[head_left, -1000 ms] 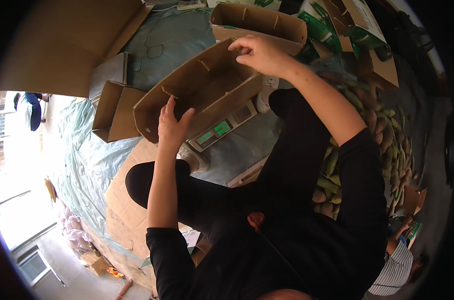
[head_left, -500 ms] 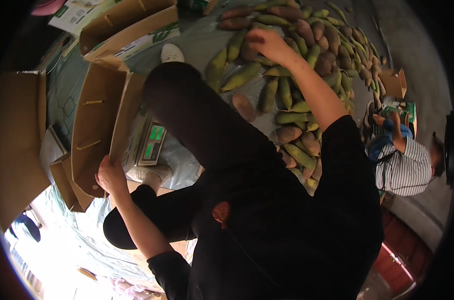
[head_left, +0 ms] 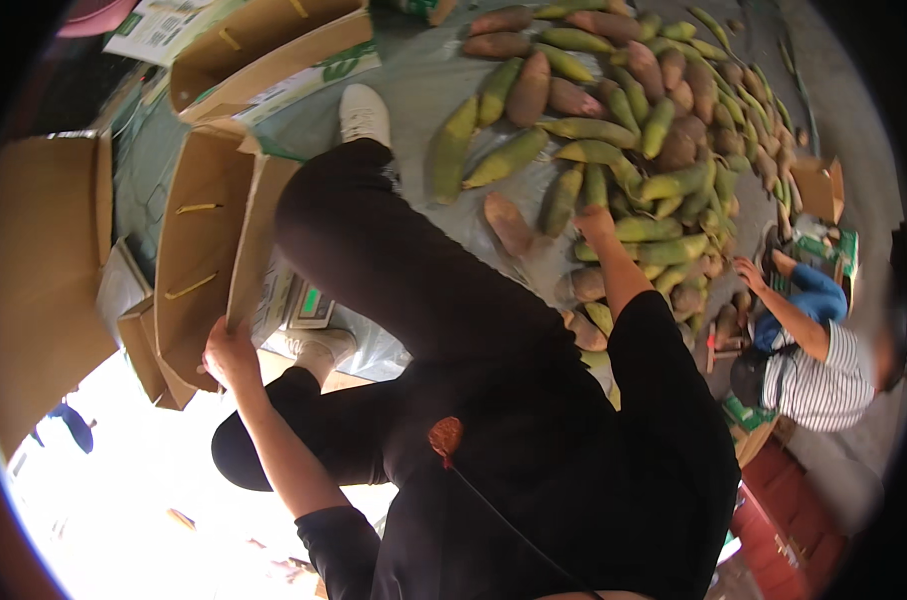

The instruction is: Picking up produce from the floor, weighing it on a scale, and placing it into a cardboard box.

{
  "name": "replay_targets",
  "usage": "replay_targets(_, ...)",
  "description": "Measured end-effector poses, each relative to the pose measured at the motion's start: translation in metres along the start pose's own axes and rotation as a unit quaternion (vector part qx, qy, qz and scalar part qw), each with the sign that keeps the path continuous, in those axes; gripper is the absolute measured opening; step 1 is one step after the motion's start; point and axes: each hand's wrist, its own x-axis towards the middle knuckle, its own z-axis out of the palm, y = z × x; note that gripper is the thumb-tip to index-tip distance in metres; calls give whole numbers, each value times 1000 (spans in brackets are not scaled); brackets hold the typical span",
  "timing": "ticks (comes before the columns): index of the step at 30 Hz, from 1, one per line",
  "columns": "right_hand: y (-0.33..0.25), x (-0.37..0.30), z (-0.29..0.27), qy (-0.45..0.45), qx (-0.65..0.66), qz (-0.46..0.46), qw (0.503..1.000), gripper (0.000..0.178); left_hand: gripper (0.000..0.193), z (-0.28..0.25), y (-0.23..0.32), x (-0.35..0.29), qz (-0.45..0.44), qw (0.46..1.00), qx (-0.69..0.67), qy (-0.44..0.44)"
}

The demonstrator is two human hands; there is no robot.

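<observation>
A long, narrow, open-topped carton of plain brown cardboard [head_left: 206, 240] stands with its mouth upward, empty, two yellow cord loops crossing its inner wall; the left hand [head_left: 232, 355] grips the near end of its rim. Well apart, on the right, a plump, elongated green root vegetable [head_left: 596, 187] lies among a loose heap of similar green and reddish-brown roots [head_left: 659, 128]. The right hand [head_left: 596, 224] is at its near end, the finger contact unclear.

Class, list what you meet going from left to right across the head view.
Large cardboard box, cord-handled box at left hand, scale's green display, upper white shoe, leftmost green vegetable, right hand, striped shirt.
</observation>
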Motion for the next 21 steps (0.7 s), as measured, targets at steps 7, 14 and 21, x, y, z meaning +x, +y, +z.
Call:
replay_targets(7,-5,18,54,4,93,53,994,62,23,-7,1,-1,-60,998,11,-8)
replay_targets(14,-6,26,66,49,120,161,978,71,22,1,6,4,-56,998,18,-25)
replay_targets(21,-54,-26,19,-99,152,197,963,69,18,-6,-2,-3,-62,998,28,-6)
